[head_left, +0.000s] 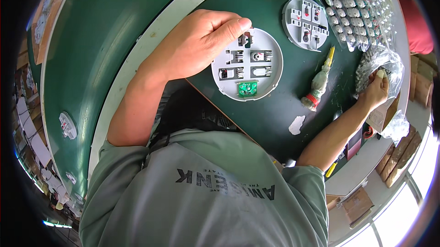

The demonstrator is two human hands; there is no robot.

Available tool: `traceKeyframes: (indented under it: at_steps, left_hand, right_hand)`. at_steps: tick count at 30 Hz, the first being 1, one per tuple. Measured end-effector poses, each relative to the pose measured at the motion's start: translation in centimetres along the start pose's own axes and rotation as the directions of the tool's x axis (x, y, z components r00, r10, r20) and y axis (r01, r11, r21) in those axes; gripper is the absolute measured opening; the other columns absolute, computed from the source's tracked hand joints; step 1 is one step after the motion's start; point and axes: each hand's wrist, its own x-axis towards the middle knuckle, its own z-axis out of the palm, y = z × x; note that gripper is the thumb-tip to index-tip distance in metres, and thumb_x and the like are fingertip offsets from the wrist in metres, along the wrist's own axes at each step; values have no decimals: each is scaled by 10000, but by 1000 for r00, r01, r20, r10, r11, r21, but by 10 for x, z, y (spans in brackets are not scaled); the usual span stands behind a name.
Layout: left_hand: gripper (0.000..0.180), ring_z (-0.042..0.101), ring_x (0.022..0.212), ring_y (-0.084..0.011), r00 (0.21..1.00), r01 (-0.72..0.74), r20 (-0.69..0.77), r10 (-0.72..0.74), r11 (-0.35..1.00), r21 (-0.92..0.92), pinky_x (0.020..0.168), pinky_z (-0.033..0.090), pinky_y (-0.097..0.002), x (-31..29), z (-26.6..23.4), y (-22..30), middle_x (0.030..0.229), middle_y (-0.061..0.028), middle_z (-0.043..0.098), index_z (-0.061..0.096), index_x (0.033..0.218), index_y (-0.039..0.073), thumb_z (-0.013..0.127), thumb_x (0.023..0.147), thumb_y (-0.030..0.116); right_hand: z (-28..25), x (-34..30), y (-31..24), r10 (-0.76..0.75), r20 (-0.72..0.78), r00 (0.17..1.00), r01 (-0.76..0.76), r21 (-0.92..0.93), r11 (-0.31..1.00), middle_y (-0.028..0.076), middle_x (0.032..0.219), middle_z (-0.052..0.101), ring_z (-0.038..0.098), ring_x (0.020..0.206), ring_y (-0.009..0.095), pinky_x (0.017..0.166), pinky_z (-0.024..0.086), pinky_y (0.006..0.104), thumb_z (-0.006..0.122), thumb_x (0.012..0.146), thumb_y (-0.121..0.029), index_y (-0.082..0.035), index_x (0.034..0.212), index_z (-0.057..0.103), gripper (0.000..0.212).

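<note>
My left hand (192, 45) grips a round light-grey plastic housing (271, 75) by its upper left edge, thumb on the rim and the other fingers hidden behind. The housing's open side faces me, showing metal contacts in slots and a small green circuit board (247, 89) near its bottom edge. At the far right, my right hand (376, 93) is at the mouth of a clear plastic bag (393, 64) of small grey parts. Its fingers are pinched together; whatever they hold is too small to name.
A second grey housing (306, 23) lies on the green table beyond a wrapped, yellow-tipped tool (319, 82) with a red band. Trays of white round parts (350, 6) stand at the far right. A white scrap (297, 124) lies nearer. On the left, a green conveyor belt (110, 32) carries a part.
</note>
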Motion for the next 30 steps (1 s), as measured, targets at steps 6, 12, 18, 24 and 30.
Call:
traceKeyframes:
  at_steps: [6, 12, 18, 24, 30]
  left_hand:
    - [416, 648, 866, -77, 999, 39, 37, -40, 999, 37, 802, 537, -273, 0, -4, 2, 946, -33, 744, 745, 1176, -43, 560, 1146, 328]
    - [418, 653, 865, -77, 998, 42, 50, -42, 999, 11, 796, 538, -273, 2, -4, 1, 945, -27, 744, 747, 1175, -43, 562, 1145, 331]
    - [435, 653, 842, -70, 996, 54, 74, -53, 999, -2, 775, 537, -266, 1, -5, 2, 942, -29, 747, 748, 1169, -46, 555, 1147, 343]
    - [447, 656, 827, -67, 997, 57, 61, -55, 998, -18, 761, 535, -258, 0, -5, 1, 931, -32, 751, 747, 1165, -48, 543, 1152, 350]
    - [444, 656, 823, -69, 997, 34, 67, -34, 999, 1, 754, 536, -259, -1, -6, 0, 922, -34, 752, 745, 1165, -49, 537, 1154, 343]
  right_hand:
    - [0, 2, 2, 25, -6, 1000, -25, 53, 998, 126, 1056, 754, 742, 915, 184, 831, 636, 283, 701, 1042, -74, 64, 1215, 681, 222]
    - [-1, 3, 8, -1, -17, 1000, 4, 133, 991, 130, 1087, 753, 742, 942, 198, 845, 629, 287, 681, 1048, -48, 48, 1224, 686, 200]
    - [2, -3, 7, -53, -33, 998, 55, 70, 996, 127, 1104, 751, 733, 951, 197, 849, 622, 279, 708, 1029, -33, 39, 1220, 678, 206]
    - [0, -6, 5, -1, -36, 999, 3, 55, 998, 109, 1073, 741, 720, 928, 188, 828, 620, 265, 742, 1007, -30, 34, 1220, 662, 236]
    - [1, -8, 5, 16, -62, 998, -13, 61, 998, 103, 1042, 730, 721, 901, 179, 814, 623, 257, 738, 1011, -35, 37, 1215, 662, 228]
